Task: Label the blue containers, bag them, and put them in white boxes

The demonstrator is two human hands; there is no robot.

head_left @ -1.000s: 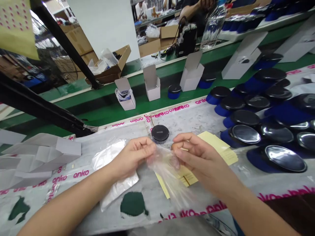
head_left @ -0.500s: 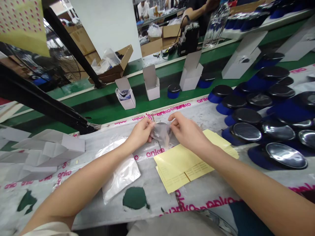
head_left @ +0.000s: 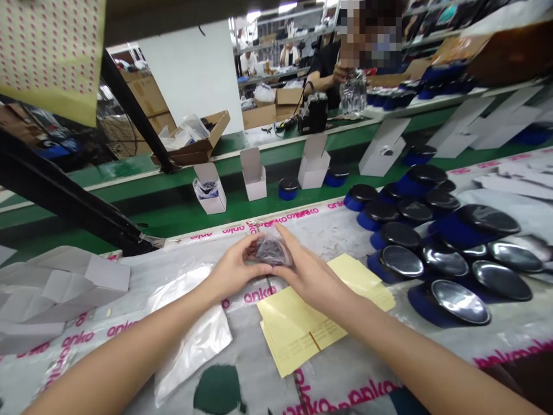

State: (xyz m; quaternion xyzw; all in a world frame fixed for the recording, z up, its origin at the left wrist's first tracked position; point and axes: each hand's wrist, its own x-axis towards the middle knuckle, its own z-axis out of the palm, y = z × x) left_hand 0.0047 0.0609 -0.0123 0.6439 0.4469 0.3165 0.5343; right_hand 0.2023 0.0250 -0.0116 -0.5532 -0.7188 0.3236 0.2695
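Between my two hands is a round dark-topped container in clear plastic (head_left: 270, 251); plastic film wrinkles over its top. My left hand (head_left: 240, 260) curls round its left side. Round the right side, my right hand (head_left: 294, 257) is wrapped, and both thumbs meet at the near edge. The container's lower part is hidden by my fingers. Just right and nearer lie the yellow printed sheets (head_left: 298, 328). A stack of clear plastic bags (head_left: 194, 334) lies under and beside my left forearm.
Many blue containers with black shiny lids (head_left: 401, 262) crowd the right side. White boxes (head_left: 209, 193) stand with raised flaps on the green conveyor (head_left: 173, 212). Folded white cartons (head_left: 64, 282) lie at left. A black post (head_left: 73, 196) slants on the left. Across the line, a person holds clear plastic.
My fingers have gone from pinching the plastic film at its sides to wrapping round the container. The view has tilted upward, showing more of the person opposite.
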